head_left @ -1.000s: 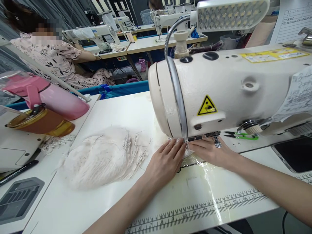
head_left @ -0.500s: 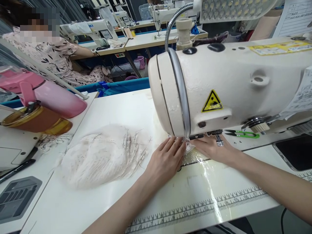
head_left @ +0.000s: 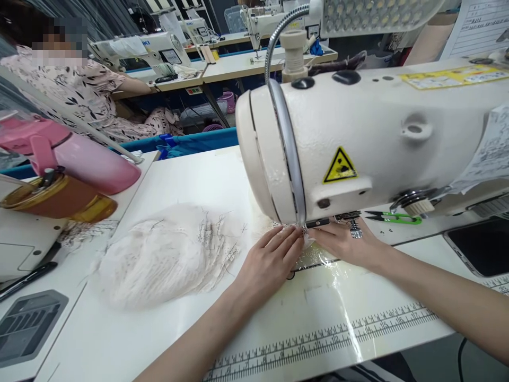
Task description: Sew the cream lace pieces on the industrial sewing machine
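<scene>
My left hand (head_left: 270,262) and my right hand (head_left: 345,243) lie flat on the white table (head_left: 191,180), fingertips meeting on a small white fabric piece (head_left: 307,242) under the head of a cream sewing machine (head_left: 369,138). The needle area is hidden by the machine head. Both hands press the piece down; my right hand wears a ring. A heap of similar white fabric pieces with loose threads (head_left: 167,254) sits to the left of my left hand, apart from it.
A pink flask (head_left: 75,156) and an amber bottle (head_left: 59,199) lie at far left. Green thread snips (head_left: 395,217) rest behind my right hand. A phone (head_left: 479,249) lies at right. A gooseneck lamp (head_left: 374,13) hangs above. Another person (head_left: 75,90) sits at a machine behind.
My hands stay on the small fabric piece under the machine head, shifting only slightly. The view has tilted a little.
</scene>
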A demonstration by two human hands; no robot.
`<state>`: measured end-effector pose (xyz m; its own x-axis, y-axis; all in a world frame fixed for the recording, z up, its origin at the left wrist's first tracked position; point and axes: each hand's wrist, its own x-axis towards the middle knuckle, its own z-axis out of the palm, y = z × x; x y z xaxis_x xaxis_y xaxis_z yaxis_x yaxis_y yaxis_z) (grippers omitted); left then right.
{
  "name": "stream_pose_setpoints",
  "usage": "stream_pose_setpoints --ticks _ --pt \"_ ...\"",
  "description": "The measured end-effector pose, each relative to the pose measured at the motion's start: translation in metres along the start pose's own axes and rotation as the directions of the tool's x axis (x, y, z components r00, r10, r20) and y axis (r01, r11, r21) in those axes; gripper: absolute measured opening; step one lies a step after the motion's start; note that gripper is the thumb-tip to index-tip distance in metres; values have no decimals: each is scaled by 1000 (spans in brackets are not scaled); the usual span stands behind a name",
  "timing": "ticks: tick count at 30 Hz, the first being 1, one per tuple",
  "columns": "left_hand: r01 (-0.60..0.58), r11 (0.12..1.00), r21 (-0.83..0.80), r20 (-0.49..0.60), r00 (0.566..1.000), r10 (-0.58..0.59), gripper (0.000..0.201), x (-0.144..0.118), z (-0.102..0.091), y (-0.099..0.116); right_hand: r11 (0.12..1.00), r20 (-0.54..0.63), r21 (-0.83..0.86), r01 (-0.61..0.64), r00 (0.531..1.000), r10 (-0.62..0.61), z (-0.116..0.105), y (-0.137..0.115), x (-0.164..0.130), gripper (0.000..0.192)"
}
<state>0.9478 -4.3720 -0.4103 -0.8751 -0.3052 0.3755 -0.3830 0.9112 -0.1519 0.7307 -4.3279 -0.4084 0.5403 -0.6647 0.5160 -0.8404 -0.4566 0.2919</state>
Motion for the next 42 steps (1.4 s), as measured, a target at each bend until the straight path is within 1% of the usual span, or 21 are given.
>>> stream_pose_setpoints --ticks 4,8,12,17,19,21,23,24,26,27,29,31,33,36,38,40,42 --pt "8 1000 -7 18 1000 -8 23 2 -3 -2 999 -17 -48 -9 1000 8 0 -2 1 28" --pt "33 999 -16 16 999 -33 19 4 -4 -4 999 -18 -43 -20 1000 19 1 -3 4 29" --pt "51 999 -8 34 998 -51 18 5 -4 -7 999 -23 35 2 1000 -2 4 -4 4 28" --pt "88 996 -24 17 996 -87 16 5 -3 -7 991 -19 131 27 1000 -25 10 -5 1 28" --pt "131 990 -50 3 991 -131 19 5 -4 -5 978 -15 205 39 999 -36 13 -5 1 23" --pt "223 970 -102 -17 974 -226 30 4 -5 -2 956 -18 291 31 999 -27 14 -6 2 15" --pt "304 937 -174 -6 951 -310 38 3 -7 1 921 -4 389 18 1000 -18 14 -6 2 13" --pt "318 925 -207 9 946 -324 36 2 -9 2 901 14 434 11 1000 -19 14 -7 2 15" --pt "283 926 -250 11 957 -289 26 1 -10 2 867 48 498 0 998 -28 12 -8 0 16" --pt "247 935 -256 -10 966 -258 21 1 -11 2 859 51 512 -1 998 -29 11 -9 -1 15" --pt "182 955 -236 -85 975 -207 18 1 -11 2 858 18 514 12 1000 -25 9 -10 -2 11" --pt "146 969 -200 -138 975 -175 15 1 -11 2 867 -30 498 33 999 -21 8 -12 -1 9" --pt "131 976 -174 -157 975 -159 13 2 -9 3 877 -74 476 63 997 -32 8 -14 1 11" --pt "134 980 -150 -163 974 -158 13 2 -9 5 872 -149 468 143 985 -81 9 -15 4 3" --pt "136 981 -138 -164 974 -158 13 2 -10 5 855 -187 482 191 976 -112 10 -16 5 10" --pt "125 985 -120 -164 976 -144 12 2 -11 5 847 -199 493 197 974 -111 9 -15 5 14" --pt "108 990 -91 -166 979 -122 13 1 -12 3 846 -191 504 177 977 -91 8 -14 5 11"
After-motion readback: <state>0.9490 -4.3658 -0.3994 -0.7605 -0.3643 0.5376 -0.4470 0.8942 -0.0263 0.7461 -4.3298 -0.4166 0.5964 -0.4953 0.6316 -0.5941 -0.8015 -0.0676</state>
